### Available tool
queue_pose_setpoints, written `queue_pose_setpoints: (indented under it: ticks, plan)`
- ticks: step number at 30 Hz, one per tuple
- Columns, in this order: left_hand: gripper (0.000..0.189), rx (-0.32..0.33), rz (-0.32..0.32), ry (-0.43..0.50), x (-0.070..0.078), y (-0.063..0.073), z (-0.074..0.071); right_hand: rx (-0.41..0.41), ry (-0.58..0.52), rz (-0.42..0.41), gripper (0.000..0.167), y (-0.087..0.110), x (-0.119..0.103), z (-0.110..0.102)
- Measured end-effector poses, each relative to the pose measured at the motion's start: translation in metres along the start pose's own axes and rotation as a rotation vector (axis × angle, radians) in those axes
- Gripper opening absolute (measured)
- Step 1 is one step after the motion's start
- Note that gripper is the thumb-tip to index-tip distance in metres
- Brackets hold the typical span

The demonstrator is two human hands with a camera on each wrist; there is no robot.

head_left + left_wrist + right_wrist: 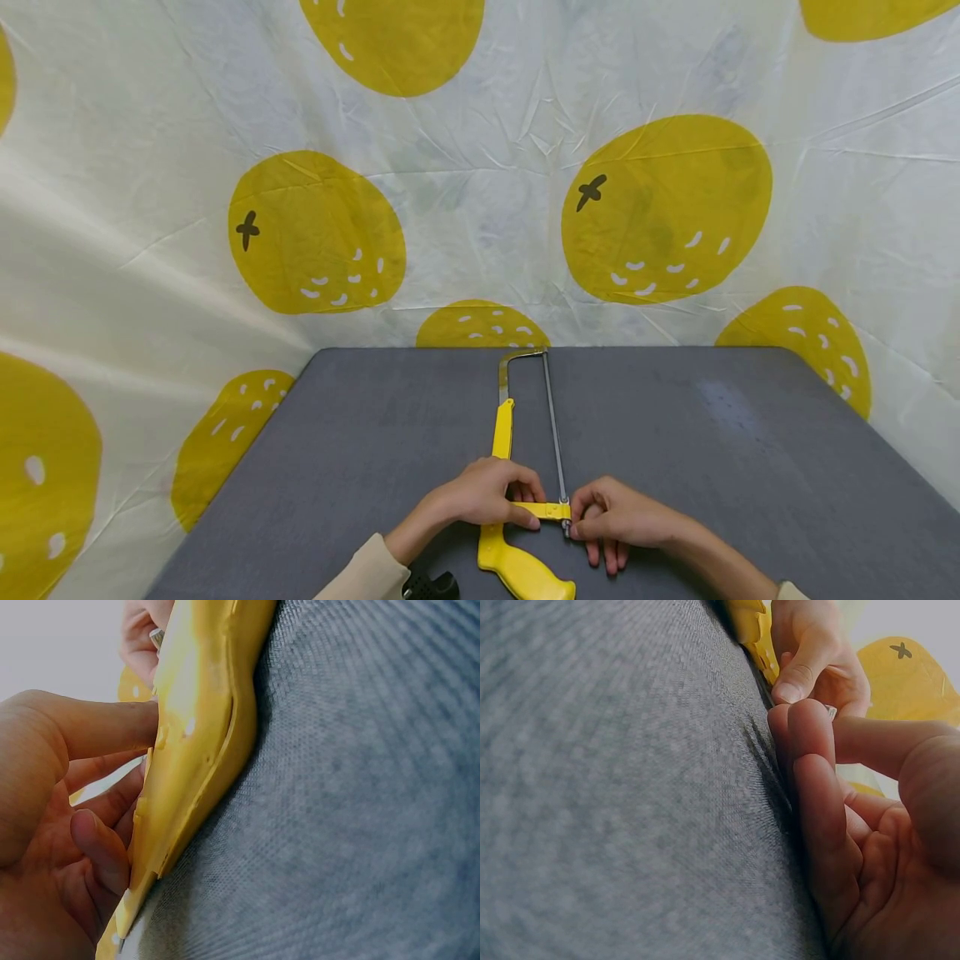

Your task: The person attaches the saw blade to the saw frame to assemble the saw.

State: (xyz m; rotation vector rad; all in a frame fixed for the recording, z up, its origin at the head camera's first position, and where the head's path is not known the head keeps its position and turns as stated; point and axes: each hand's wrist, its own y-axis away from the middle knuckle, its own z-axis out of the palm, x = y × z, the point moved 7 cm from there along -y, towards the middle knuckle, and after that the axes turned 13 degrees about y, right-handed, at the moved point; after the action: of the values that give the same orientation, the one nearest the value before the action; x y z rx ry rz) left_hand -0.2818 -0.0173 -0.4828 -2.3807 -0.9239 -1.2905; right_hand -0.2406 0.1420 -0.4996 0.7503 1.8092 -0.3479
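A hacksaw (525, 571) with a yellow handle and frame lies flat on the dark grey table, its metal bow pointing to the far edge. Its thin blade (555, 425) runs along the right side. My left hand (491, 493) holds the yellow frame just above the handle, thumb and fingers around the crosspiece. At the near end of the blade, my right hand (618, 517) pinches the small metal tension screw (566, 529). In the left wrist view the yellow handle (195, 712) covers part of the work. Right-hand fingers (817, 787) mostly hide the screw in the right wrist view.
The grey table (360, 442) reaches back to a white cloth (480, 217) printed with large yellow fruit shapes. A black object (431, 586) sits beside the left sleeve at the near edge.
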Motion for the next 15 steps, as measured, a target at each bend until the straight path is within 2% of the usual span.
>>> queue_pose_setpoints:
  ticks: [8, 15]
  plan:
    - [0.014, -0.003, 0.008, -0.007, -0.0016, 0.0004, 0.0002, -0.013, 0.013, -0.015, 0.019, 0.0003, 0.0000, 0.0018]
    - [0.014, -0.002, 0.013, -0.026, -0.0018, 0.0010, 0.0011, -0.007, 0.001, 0.031, 0.027, -0.0007, 0.0045, 0.0024]
